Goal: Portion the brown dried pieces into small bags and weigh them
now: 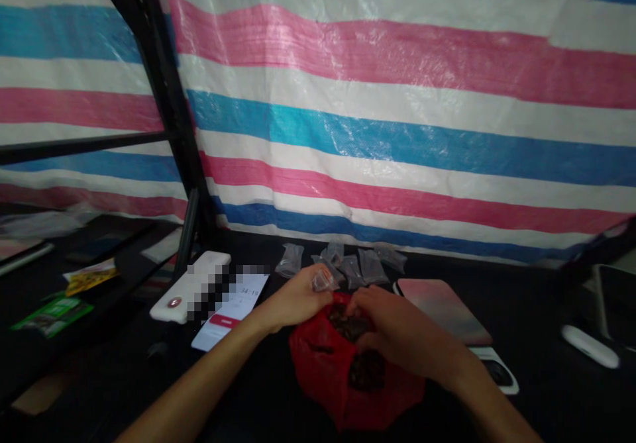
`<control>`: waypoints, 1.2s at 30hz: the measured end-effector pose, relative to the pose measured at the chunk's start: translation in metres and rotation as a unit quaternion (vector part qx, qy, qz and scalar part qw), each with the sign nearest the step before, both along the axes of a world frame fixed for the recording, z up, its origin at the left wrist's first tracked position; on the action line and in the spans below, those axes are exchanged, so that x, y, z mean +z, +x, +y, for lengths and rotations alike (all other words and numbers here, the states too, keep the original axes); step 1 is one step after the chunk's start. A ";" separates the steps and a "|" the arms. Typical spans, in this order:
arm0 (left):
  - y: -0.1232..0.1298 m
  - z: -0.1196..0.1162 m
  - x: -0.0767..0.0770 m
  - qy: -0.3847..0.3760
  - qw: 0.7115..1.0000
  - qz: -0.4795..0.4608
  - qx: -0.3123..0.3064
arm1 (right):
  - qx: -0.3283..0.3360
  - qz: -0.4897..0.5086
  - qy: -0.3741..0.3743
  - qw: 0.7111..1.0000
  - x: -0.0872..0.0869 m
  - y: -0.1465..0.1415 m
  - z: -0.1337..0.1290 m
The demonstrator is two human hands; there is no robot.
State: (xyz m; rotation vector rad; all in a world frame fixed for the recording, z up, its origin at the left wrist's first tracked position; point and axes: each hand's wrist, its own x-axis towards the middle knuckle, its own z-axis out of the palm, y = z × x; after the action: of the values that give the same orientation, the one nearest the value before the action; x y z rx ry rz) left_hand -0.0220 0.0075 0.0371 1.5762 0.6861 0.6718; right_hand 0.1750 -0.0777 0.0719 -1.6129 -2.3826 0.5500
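- Red bag (318, 363): plastic, lying open on the bench right in front of the person, its mouth between both hands; dark lumps (365, 370) fill it
- Tarp (397, 132): pink, blue and white stripes, hanging behind the bench
- Bench (536, 310): black; a black post (163, 79) rises at its left
- Tablet (442, 307): pink-toned, just beyond the right hand; partly tucked behind the red bag
- Right hand (397, 327): curled narrow over the bag's mouth, fingers down among the lumps; whether it holds any, I cannot tell
- Left hand (291, 300): narrow pinch, holding a clear bag (322, 281) by its edge, above the red bag
- Clear bags (372, 265): small, flat, in a loose row along the bench's back edge, just beyond the hands
- White phone (173, 300): left of the hands, beside a paper slip (233, 310)
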 end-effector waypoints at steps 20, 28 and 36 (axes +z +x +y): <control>-0.007 -0.003 0.003 -0.062 0.997 0.049 0.010 | -0.061 -0.124 0.033 0.990 0.001 0.008 0.002; -0.005 -0.001 0.012 -0.015 0.993 0.022 0.117 | -0.073 -0.154 0.016 0.985 0.001 0.008 -0.001; -0.003 -0.011 0.010 -0.101 0.994 0.033 -0.025 | -0.066 -0.137 0.028 0.988 0.001 0.003 0.002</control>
State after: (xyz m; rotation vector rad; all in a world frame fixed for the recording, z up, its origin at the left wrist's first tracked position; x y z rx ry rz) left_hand -0.0247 -0.0033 0.0472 1.4276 0.7366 0.4982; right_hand 0.1785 -0.0762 0.0734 -1.9123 -2.4247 0.2475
